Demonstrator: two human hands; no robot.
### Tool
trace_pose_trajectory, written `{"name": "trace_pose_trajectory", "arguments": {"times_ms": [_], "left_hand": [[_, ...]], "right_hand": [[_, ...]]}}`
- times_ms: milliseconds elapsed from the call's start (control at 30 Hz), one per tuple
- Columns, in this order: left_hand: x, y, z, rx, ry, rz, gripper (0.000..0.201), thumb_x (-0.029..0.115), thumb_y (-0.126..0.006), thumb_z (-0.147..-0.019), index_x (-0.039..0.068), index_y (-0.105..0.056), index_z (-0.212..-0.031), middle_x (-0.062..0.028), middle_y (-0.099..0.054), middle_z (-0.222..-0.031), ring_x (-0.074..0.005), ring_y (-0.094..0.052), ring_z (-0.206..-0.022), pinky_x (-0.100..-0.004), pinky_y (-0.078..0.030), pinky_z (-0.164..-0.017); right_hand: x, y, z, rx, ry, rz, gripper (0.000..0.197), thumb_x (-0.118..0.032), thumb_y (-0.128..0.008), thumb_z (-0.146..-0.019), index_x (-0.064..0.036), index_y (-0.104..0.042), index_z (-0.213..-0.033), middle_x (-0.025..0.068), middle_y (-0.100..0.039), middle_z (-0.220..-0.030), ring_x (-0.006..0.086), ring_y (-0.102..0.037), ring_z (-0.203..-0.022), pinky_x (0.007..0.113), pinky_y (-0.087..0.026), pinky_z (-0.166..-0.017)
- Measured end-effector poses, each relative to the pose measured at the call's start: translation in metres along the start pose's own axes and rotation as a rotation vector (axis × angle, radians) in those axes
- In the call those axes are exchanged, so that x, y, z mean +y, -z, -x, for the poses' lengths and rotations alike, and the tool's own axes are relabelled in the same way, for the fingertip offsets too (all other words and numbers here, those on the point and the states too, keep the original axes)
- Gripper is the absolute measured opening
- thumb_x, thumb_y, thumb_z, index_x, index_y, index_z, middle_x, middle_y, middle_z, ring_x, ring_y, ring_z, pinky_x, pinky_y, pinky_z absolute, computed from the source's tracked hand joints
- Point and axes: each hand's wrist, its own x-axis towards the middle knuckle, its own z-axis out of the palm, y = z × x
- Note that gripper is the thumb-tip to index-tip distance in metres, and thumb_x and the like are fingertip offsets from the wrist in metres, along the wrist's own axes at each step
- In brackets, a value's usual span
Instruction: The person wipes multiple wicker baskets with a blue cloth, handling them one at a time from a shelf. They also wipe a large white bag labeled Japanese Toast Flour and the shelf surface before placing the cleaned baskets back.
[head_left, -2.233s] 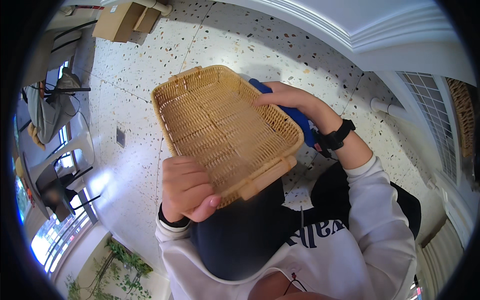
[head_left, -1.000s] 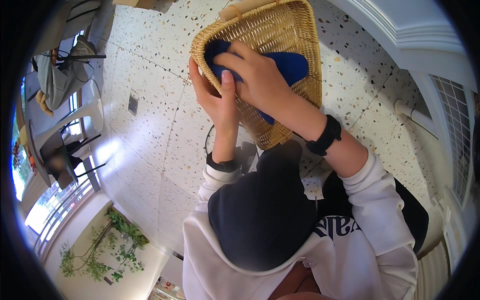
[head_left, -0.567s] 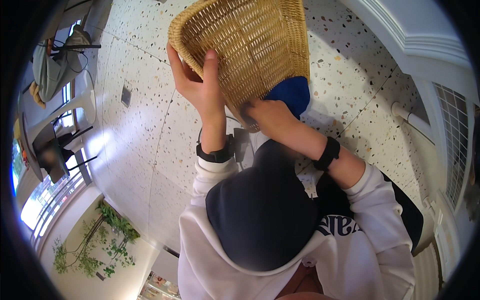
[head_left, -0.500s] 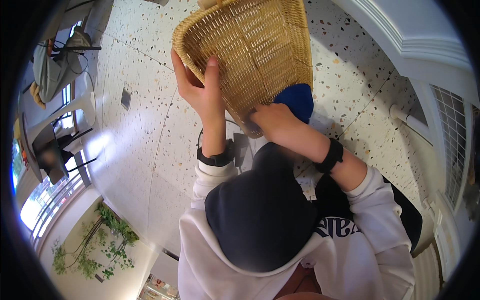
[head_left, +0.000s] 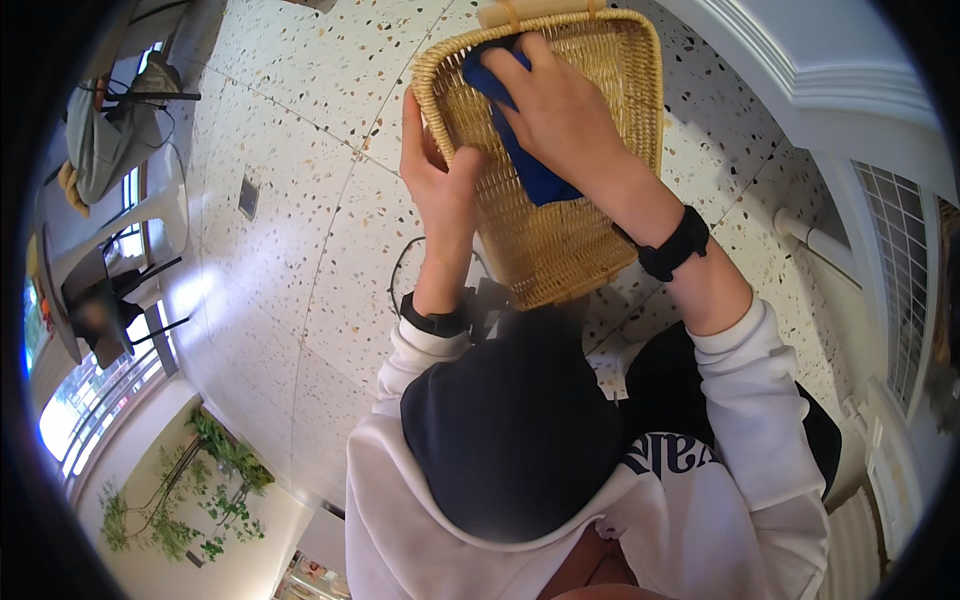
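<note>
Blue cloth [head_left: 541,180] partly hidden by right hand [head_left: 562,110]

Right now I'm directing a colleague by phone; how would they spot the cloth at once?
Find the speckled floor, then the tan woven basket seen against it. Inside, the right grip holds the cloth, whose deep blue sets it apart from the tan weave.

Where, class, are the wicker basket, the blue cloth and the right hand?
Wicker basket [head_left: 545,256], head view: bare weave near its lower end.
Blue cloth [head_left: 541,180], head view: lower part.
Right hand [head_left: 566,108], head view: back.
</note>
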Motion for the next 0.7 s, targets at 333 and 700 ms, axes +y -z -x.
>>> {"name": "trace_pose_trajectory", "arguments": {"times_ms": [333, 700], "left_hand": [[0.001, 0.021, -0.024, 0.157, -0.095, -0.051, 0.070, -0.003, -0.049, -0.069, -0.007, -0.037, -0.138, -0.0108, -0.057, -0.112, -0.0157, -0.057, -0.092, -0.0246, -0.048, -0.078], [-0.014, 0.032, -0.010, 0.140, -0.021, -0.104, 0.073, -0.003, -0.047, -0.069, -0.003, -0.035, -0.141, -0.0117, -0.057, -0.116, -0.0161, -0.059, -0.094, -0.0254, -0.049, -0.079]], "right_hand": [[0.019, -0.019, 0.102, -0.752, 0.340, -0.084, 0.033, -0.001, -0.060, -0.072, -0.0120, -0.055, -0.103, 0.0087, -0.050, -0.099, 0.0304, -0.060, -0.082, 0.040, -0.052, -0.069], [0.008, 0.032, 0.003, -0.273, 0.034, -0.053, 0.029, -0.012, -0.063, -0.082, -0.0071, -0.055, -0.110, 0.0120, -0.055, -0.106, 0.0297, -0.064, -0.088, 0.040, -0.055, -0.077]]}}
